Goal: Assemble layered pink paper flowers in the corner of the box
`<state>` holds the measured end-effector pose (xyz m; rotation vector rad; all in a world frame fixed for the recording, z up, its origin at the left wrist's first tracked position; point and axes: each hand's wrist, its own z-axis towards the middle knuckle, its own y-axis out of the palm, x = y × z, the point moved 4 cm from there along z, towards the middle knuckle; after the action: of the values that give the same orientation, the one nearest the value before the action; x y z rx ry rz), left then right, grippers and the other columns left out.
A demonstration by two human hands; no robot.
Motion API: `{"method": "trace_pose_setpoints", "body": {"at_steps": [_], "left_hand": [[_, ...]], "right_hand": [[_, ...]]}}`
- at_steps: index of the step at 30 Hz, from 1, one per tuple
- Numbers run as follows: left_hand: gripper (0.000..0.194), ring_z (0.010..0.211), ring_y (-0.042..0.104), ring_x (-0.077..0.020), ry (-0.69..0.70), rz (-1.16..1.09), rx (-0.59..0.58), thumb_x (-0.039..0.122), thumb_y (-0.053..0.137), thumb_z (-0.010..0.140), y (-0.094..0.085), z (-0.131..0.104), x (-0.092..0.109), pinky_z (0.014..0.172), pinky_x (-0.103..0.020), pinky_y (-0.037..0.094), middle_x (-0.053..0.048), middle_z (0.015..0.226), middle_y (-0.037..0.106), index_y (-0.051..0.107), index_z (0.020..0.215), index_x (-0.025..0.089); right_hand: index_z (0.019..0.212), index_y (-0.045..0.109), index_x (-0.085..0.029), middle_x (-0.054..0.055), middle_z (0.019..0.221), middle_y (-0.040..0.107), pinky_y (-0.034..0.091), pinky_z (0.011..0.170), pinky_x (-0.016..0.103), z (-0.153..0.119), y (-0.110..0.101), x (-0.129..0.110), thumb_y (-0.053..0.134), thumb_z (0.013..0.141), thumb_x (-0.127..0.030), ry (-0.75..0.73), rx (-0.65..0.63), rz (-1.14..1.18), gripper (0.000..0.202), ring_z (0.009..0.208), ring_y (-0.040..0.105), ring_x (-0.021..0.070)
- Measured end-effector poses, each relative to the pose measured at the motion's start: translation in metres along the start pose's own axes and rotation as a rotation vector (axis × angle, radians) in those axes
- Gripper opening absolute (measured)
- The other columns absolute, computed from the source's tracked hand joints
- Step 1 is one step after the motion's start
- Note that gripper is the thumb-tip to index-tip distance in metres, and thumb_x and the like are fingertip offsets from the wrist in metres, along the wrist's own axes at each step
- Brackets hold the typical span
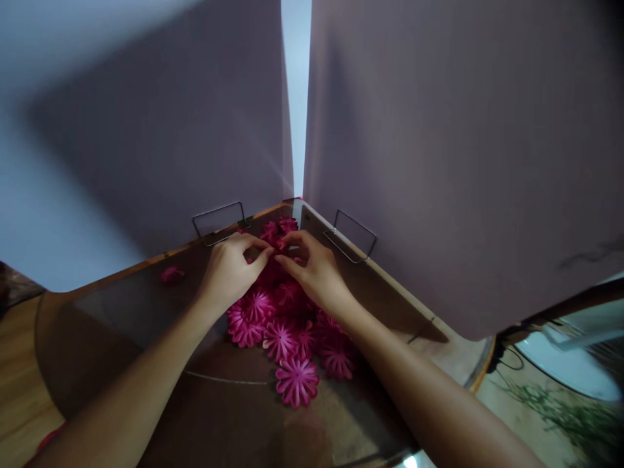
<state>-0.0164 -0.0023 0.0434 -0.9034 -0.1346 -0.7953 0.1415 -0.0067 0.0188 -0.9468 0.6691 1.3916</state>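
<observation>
Over a pile of bright pink artificial flowers (297,380), both my hands meet near the far corner of the table. My left hand (236,266) pinches thumb and forefinger together. Facing it, my right hand (316,268) has its thumb and forefinger curled into a pinch, tips almost touching the left ones. Pink petals show right behind and between the fingertips, so I cannot tell what is held. More pink flower heads (287,224) lie just beyond the hands. A single pink flower piece (171,275) sits apart on the left.
Two tall pale panels (195,143) (439,162) stand along the far edges of the brown tabletop (219,416), with a bright gap between them. Wire stands (221,224) (351,235) are at their bases. Beyond the right edge are a round white base (568,367) and green foliage (560,409).
</observation>
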Motion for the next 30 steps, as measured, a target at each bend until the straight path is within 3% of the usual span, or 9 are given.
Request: {"method": "trace_pose_setpoints", "body": {"at_steps": [6,14,25,30], "left_hand": [[0.018,0.079,0.069,-0.0215,-0.067,-0.043,-0.012,0.035,0.066,0.084,0.001,0.000,-0.006,0.073,-0.031,0.050,-0.004,0.083,0.075,0.073,0.083,0.019],[0.022,0.085,0.070,-0.0220,-0.073,-0.187,-0.163,0.037,0.064,0.086,0.012,0.001,-0.015,0.082,-0.032,0.053,-0.003,0.091,0.077,0.076,0.093,0.019],[0.018,0.091,0.068,-0.0218,0.011,-0.059,-0.065,0.030,0.060,0.086,0.007,-0.002,-0.002,0.087,-0.032,0.052,-0.003,0.097,0.075,0.074,0.093,0.022],[0.016,0.082,0.068,-0.0209,-0.033,0.007,-0.050,0.029,0.061,0.082,0.006,-0.003,-0.002,0.077,-0.031,0.051,-0.003,0.088,0.075,0.074,0.087,0.021]], "right_hand": [[0.104,0.057,-0.024,0.004,0.108,0.064,0.052,0.084,0.033,0.000,-0.002,-0.003,0.064,0.082,-0.021,-0.058,-0.001,-0.071,0.023,0.094,0.065,0.0189],[0.096,0.063,-0.023,0.003,0.103,0.067,0.051,0.089,0.036,0.005,-0.009,0.001,0.063,0.083,-0.023,-0.089,-0.014,-0.163,0.013,0.100,0.064,0.0218],[0.102,0.064,-0.024,0.004,0.108,0.068,0.051,0.093,0.037,0.004,-0.009,-0.001,0.063,0.083,-0.019,-0.125,-0.022,-0.168,0.019,0.105,0.064,0.0220],[0.104,0.064,-0.024,0.004,0.110,0.068,0.052,0.093,0.037,0.003,-0.005,-0.001,0.064,0.082,-0.018,-0.136,-0.051,-0.174,0.023,0.106,0.064,0.0224]]}}
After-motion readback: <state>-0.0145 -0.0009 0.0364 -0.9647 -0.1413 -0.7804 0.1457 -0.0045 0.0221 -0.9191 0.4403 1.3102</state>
